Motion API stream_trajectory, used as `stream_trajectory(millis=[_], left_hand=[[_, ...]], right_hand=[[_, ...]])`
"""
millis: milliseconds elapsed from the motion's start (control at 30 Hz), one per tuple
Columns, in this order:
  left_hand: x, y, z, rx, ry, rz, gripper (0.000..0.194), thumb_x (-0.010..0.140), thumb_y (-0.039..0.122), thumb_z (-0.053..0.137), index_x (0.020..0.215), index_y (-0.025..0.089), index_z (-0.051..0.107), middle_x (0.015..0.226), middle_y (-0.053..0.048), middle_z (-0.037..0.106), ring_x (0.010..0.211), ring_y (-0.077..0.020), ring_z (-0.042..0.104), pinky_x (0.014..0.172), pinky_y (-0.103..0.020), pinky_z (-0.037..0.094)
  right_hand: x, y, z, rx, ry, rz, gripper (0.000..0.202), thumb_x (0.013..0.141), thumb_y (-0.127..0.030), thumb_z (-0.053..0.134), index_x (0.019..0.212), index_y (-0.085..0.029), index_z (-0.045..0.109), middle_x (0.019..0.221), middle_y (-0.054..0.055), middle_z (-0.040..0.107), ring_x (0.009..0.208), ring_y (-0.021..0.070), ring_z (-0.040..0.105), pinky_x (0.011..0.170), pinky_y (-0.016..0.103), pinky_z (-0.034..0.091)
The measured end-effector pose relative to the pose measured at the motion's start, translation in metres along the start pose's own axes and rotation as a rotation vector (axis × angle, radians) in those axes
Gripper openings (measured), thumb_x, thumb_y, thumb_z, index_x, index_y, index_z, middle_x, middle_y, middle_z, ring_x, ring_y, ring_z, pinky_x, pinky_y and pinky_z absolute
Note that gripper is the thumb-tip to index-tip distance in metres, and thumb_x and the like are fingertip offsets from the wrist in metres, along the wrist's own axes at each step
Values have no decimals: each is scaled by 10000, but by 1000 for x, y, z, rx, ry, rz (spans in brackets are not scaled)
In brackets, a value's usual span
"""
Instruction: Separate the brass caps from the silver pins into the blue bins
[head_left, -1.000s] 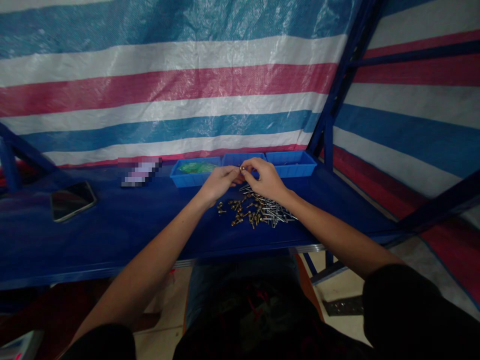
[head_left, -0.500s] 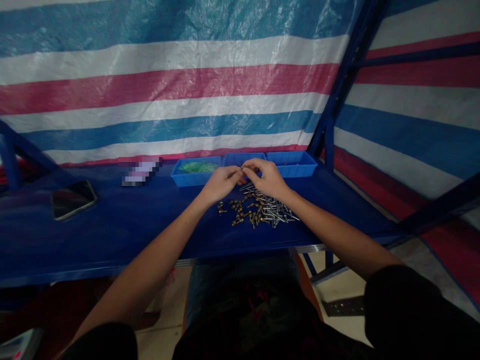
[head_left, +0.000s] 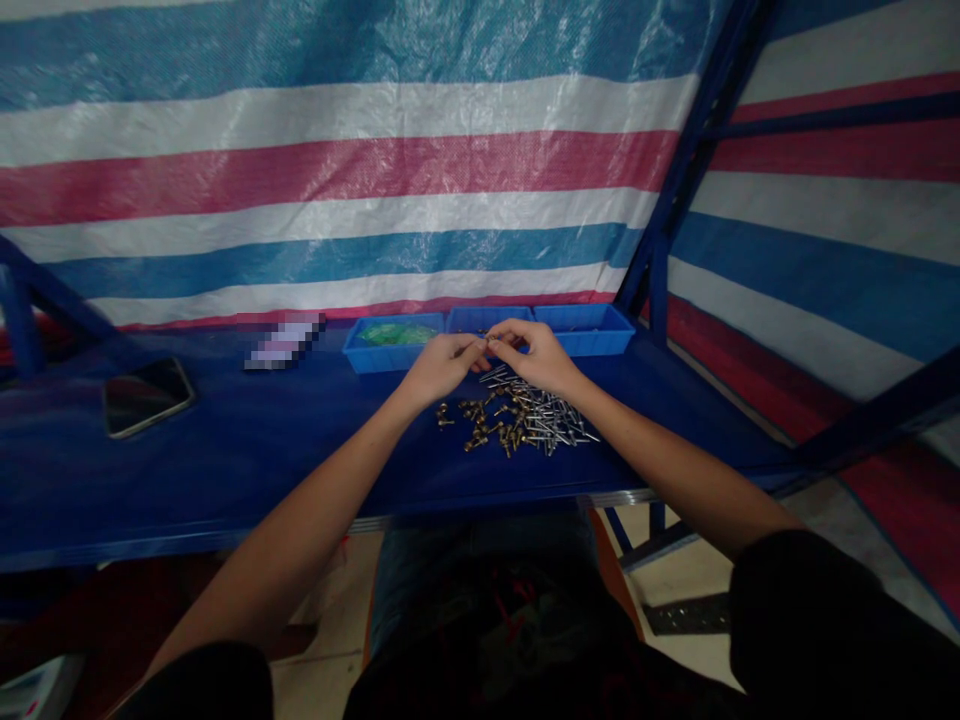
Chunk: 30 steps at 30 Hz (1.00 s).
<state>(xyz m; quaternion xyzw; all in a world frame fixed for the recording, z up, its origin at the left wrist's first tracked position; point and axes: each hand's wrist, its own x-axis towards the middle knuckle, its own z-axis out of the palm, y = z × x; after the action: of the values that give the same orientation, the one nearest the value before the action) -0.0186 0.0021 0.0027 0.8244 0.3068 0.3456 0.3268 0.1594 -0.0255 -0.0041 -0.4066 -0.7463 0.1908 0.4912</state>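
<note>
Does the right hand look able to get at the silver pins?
Probably yes: most silver pins lie uncovered close by the right hand, though it seems to be pinching a small metal part.

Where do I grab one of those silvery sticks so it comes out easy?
Probably by a free tip, coming from the near right: the silvery sticks are thin and straight, and some ends poke out there, while further in they lie criss-crossed.
</note>
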Motion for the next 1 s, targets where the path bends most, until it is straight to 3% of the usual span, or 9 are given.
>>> stream_trajectory(millis=[333,733,1000], left_hand=[[-5,7,0,296,63,11,306,870,303,440,706,178,666,587,-13,652,548,-130,562,577,-252,379],[-6,9,0,514,175,60,335,887,338,470,675,191,683,548,-11,609,521,-142,502,558,-266,298],[-6,11,1,577,227,118,397,900,319,472,533,196,559,505,-14,523,554,-162,477,574,-288,281]], right_hand=[[0,3,3,16,-72,41,145,839,-294,559,845,-174,640,766,19,680,660,133,567,624,287,438],[0,6,5,18,-49,27,141,853,-299,536,872,-178,607,787,22,669,668,138,555,613,287,428],[0,12,9,65,-31,24,147,848,-315,541,868,-179,591,738,6,623,662,136,550,607,281,421]])
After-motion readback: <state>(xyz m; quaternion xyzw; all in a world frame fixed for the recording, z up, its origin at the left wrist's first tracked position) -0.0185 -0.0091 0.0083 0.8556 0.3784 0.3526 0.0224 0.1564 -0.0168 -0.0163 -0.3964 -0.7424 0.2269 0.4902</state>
